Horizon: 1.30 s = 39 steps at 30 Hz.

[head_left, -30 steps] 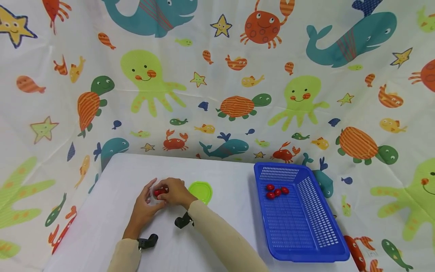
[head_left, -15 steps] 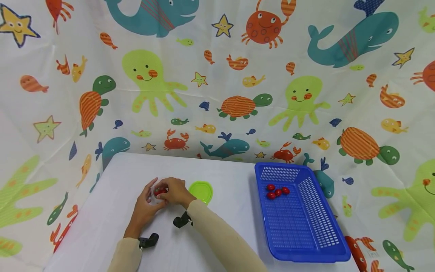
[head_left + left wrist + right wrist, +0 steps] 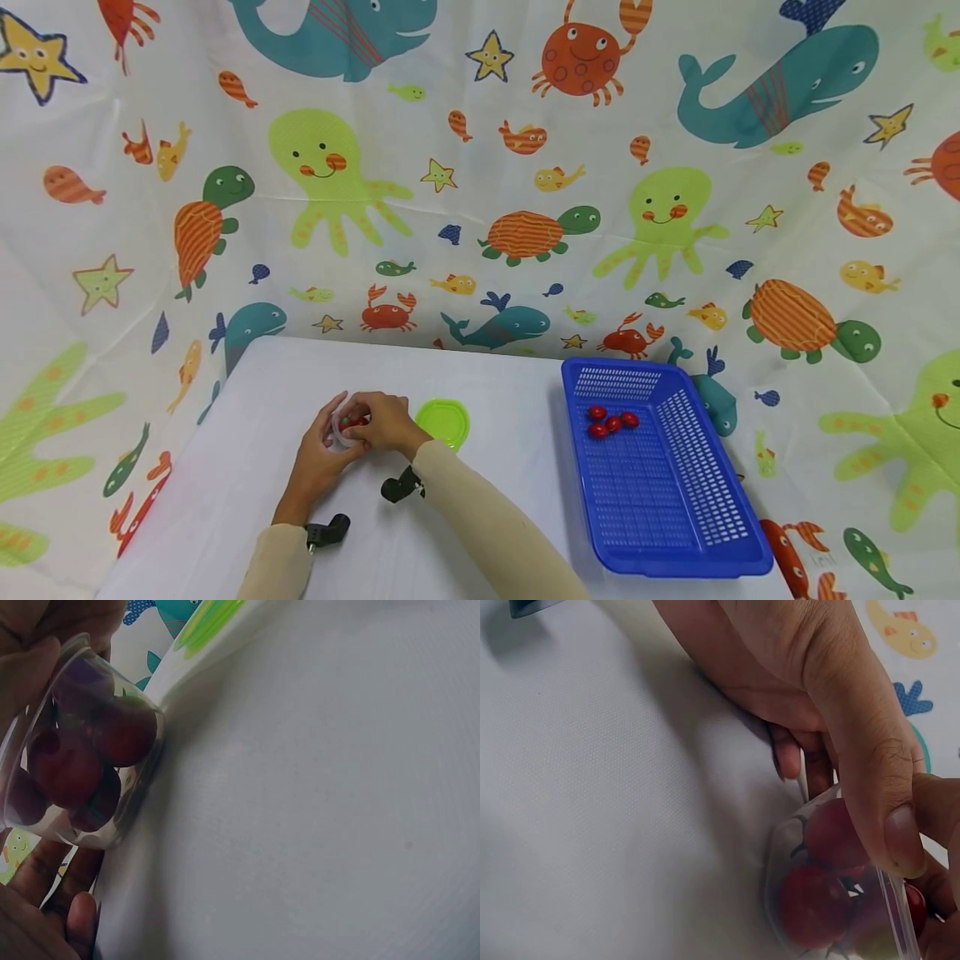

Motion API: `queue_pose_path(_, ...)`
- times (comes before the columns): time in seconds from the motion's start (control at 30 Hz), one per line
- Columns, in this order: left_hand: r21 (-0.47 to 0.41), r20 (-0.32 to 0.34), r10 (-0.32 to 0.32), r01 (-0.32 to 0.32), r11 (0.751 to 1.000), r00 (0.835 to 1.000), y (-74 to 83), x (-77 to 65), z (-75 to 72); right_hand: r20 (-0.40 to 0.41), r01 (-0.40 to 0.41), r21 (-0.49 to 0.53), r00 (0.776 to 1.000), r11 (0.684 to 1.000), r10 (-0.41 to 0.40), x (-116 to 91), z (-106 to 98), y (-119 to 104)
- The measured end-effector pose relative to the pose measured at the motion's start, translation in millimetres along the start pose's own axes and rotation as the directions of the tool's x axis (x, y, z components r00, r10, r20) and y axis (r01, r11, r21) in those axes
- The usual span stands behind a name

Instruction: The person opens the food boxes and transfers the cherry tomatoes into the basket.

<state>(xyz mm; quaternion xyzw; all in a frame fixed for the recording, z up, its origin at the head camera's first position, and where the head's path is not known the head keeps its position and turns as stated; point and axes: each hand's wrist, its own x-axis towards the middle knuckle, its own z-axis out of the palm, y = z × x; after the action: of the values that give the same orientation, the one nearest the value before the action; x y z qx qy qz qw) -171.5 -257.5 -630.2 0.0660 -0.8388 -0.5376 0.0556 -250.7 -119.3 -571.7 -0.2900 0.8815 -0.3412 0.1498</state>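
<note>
My left hand (image 3: pixel 321 462) grips a small clear plastic cup (image 3: pixel 142 784) around its side, the cup tilted close over the white table. Inside are several red cherry tomatoes (image 3: pixel 67 769), some with green stems showing. My right hand (image 3: pixel 390 425) curls over the cup's mouth. In the right wrist view its thumb (image 3: pixel 877 787) lies across the rim, over the cherry tomatoes (image 3: pixel 814 907). Its fingertips are hidden, so I cannot tell whether they pinch a tomato. A bright green round lid (image 3: pixel 444 423) lies just right of the right hand.
A blue slotted basket (image 3: pixel 663 558) stands on the right of the table (image 3: pixel 495 483), with several cherry tomatoes (image 3: pixel 613 423) near its far left corner. A curtain (image 3: pixel 480 292) printed with sea animals hangs behind the table. Small black cameras (image 3: pixel 327 531) sit at both wrists.
Both hands keep nearly the same place at the cup. The red inside the cup shows differently under the right fingers, and a bit of green shows there now.
</note>
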Motion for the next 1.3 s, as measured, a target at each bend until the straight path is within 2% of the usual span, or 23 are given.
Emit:
queue_pose_path(0.37,-0.018,0.004,-0.001,0.001,1.000,1.000,-0.5,0.5,1.2,-0.049,0.048,0.146,0.998,0.988,-0.041,-7.8,-1.0,9.0)
queue_pose_path(0.6,-0.007,0.001,-0.017,0.017,1.000,1.000,1.6,0.0,1.2,-0.105,0.085,0.200,0.992,0.976,-0.065,-14.1,-4.4,13.7)
queue_pose_path(1.03,0.003,-0.006,-0.048,0.049,0.999,0.999,1.4,-1.2,2.2,-0.212,0.070,0.223,0.977,0.972,-0.021,-25.9,-25.5,17.6)
queue_pose_path(1.3,0.002,-0.005,-0.043,0.043,0.999,0.999,1.1,0.6,2.2,-0.278,0.132,0.326,0.960,0.936,-0.039,-30.0,-42.9,24.3)
